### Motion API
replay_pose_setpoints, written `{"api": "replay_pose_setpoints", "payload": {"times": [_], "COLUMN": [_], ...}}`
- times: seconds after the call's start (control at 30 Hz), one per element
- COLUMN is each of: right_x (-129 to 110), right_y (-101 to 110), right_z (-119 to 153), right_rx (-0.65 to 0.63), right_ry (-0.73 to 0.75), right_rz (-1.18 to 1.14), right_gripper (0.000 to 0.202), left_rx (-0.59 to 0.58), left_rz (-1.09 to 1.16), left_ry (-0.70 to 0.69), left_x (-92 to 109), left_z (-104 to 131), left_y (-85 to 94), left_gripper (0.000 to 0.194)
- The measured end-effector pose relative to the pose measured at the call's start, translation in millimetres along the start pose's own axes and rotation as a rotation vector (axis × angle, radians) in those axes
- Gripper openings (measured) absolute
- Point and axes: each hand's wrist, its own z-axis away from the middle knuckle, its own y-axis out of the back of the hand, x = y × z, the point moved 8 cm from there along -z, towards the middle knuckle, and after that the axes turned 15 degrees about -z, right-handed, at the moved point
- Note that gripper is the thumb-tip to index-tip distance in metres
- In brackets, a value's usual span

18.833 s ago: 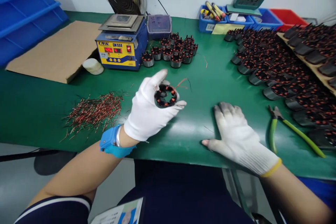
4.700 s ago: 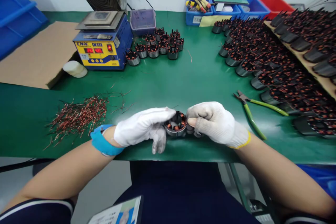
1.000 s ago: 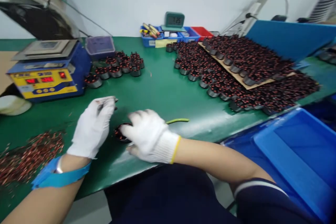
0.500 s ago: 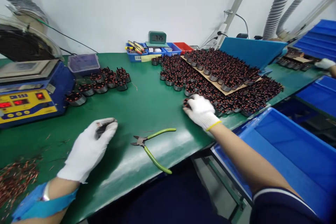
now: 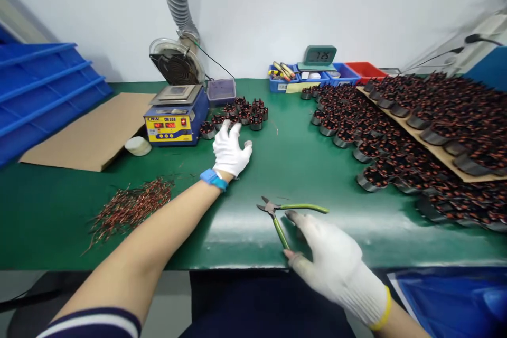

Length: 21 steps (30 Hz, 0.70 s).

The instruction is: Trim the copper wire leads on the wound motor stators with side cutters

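Note:
My left hand, in a white glove with a blue wrist strap, reaches toward a small group of wire-wound motor stators. Its fingers are spread, and the tips come up to the nearest stators; whether they touch is unclear. Diagonal cutters with green handles lie on the bench with jaws and handles apart. Beside them is my gloved right hand, thumb at the end of the lower handle and fingertips close to the upper one. Thumb and fingers are apart, not closed round the handles.
Many more stators fill the right side, some on a cardboard sheet. A blue-yellow solder pot unit stands left, with copper wire clippings before it. Small bins and a clock line the back.
The view has swung left. My right hand has left a stator at the large group's edge and come to the cutters. My left hand has moved forward to the small stator group.

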Motion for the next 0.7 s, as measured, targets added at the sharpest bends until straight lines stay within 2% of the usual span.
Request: {"api": "replay_pose_setpoints", "payload": {"times": [0.1,0.2,0.33,0.4,0.5,0.63,0.7], "right_x": [-5.4,-10.0,-15.7,-14.5,1.2,52.5,59.6], "right_y": [-9.5,-9.5,-13.8,-13.1,3.0,36.0,44.1], "right_z": [4.4,3.0,2.3,5.1,12.2,13.8,3.3], "right_rx": [-0.027,-0.029,-0.023,0.006,0.096,0.149,0.137], "right_ry": [-0.062,-0.064,-0.060,-0.048,-0.061,-0.354,-0.384], "right_rz": [0.030,0.065,0.127,0.117,0.067,0.172,0.313], "right_gripper": [0.051,0.051,0.049,0.050,0.048,0.047,0.046], "left_rx": [-0.013,-0.051,-0.061,-0.052,-0.014,-0.074,-0.112], "left_rz": [-0.075,-0.072,-0.044,-0.033,0.102,0.364,0.364], "left_ry": [-0.083,-0.136,-0.164,-0.185,-0.216,-0.323,-0.393], "left_x": [17.9,34.9,45.9,46.1,38.7,29.6,28.7], "left_z": [-32.3,-56.1,-64.9,-53.5,-14.5,56.4,84.4], "left_y": [-17.9,-34.0,-35.9,-27.5,-3.0,37.6,56.6], "left_gripper": [0.062,0.048,0.027,0.025,0.024,0.021,0.020]}}
